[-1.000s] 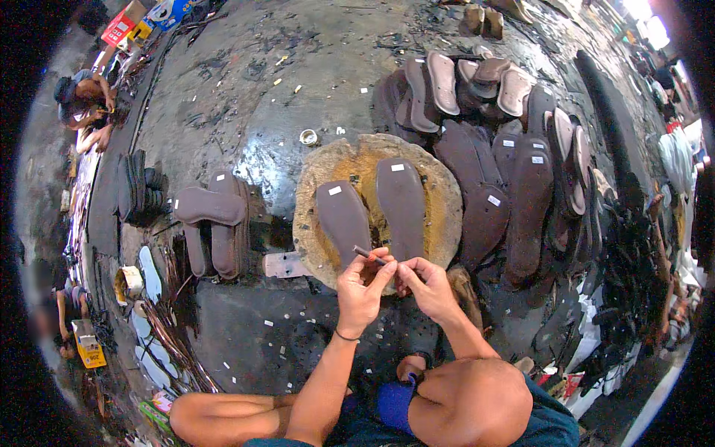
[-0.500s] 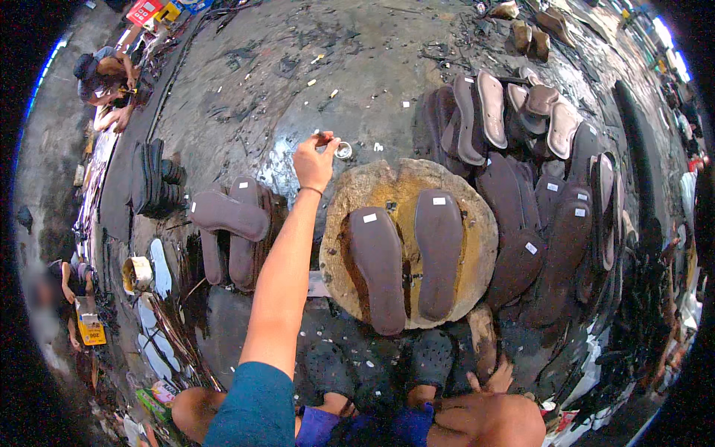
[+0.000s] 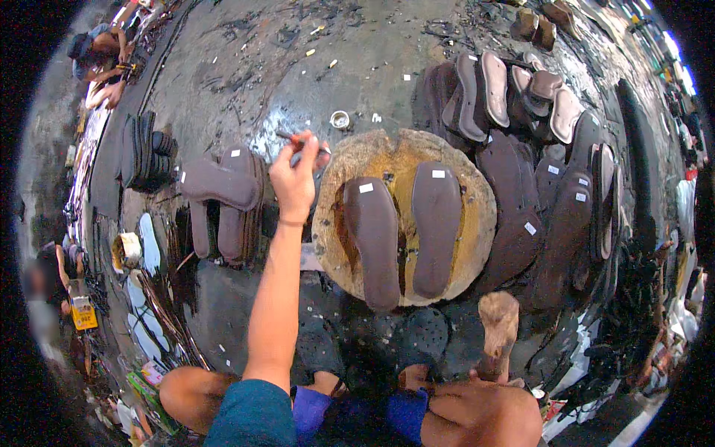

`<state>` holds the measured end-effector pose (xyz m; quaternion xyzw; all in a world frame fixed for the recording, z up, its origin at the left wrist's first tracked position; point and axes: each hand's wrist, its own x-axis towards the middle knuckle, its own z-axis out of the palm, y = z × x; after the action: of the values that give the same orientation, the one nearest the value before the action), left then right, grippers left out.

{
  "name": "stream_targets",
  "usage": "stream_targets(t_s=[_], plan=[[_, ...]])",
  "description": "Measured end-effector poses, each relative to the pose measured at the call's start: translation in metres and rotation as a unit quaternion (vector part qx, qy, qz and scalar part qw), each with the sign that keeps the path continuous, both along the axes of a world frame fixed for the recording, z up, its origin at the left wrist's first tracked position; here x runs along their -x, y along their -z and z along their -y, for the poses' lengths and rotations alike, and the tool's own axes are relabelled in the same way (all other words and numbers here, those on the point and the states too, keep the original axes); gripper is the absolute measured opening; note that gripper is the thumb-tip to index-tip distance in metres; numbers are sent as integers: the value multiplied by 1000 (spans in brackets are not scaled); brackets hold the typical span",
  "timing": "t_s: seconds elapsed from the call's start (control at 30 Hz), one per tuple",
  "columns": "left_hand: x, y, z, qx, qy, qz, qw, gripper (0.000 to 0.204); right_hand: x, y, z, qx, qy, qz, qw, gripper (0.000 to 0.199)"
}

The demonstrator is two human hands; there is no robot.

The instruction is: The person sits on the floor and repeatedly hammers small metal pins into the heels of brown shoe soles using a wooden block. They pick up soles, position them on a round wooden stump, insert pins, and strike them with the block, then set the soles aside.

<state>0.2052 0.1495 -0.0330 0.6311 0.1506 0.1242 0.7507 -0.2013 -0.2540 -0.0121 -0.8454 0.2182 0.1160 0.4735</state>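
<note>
The left hand (image 3: pixel 294 179) was raised on an extended forearm, fingers clenched around a thin brush (image 3: pixel 292 138) held just left of the round wooden block (image 3: pixel 477 216). A small open tin (image 3: pixel 339 119) stood on the floor just beyond the block; its contents could not be determined. Two brown soles (image 3: pixel 406 231) lay side by side on the block, and the right hand was out of view.

Soft, even daylight fills the scene, bright enough to show detail without hard shadows. Just beyond the round wooden block (image 3: pixel 406 216), the dark floor (image 3: pixel 298 82) carries a pale wet-looking sheen. Far beyond and to the right of the block, the rim blows out to white glare. Fisheye distortion bends everything away from the block, and black corners frame the view. Edges left of the block look smeared and soft.
</note>
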Motion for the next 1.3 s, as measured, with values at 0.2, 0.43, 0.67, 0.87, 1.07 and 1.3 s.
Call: stream_targets(t_s=[0.2, 0.43, 0.67, 0.87, 1.07, 1.3], plan=[[83, 18, 27, 101, 35, -64, 992, 23, -89, -11, -72, -196, 60, 32, 978, 66], [86, 24, 38, -42, 27, -61, 997, 23, -134, -28, -116, -264, 20, 57, 963, 42], [91, 13, 47, -282, 22, -5, 959, 22, -212, -129, -126, -432, -91, 286, 850, 70], [94, 20, 47, -424, 87, 54, 900, 21, -243, -70, -114, -372, -208, -92, 900, 58], [93, 25, 28, -519, 118, 44, 845, 18, -214, -5, -184, -406, -43, -76, 910, 46], [98, -27, 22, -222, 30, -62, 973, 27, -224, 8, -179, -413, -25, -51, 909, 38]])
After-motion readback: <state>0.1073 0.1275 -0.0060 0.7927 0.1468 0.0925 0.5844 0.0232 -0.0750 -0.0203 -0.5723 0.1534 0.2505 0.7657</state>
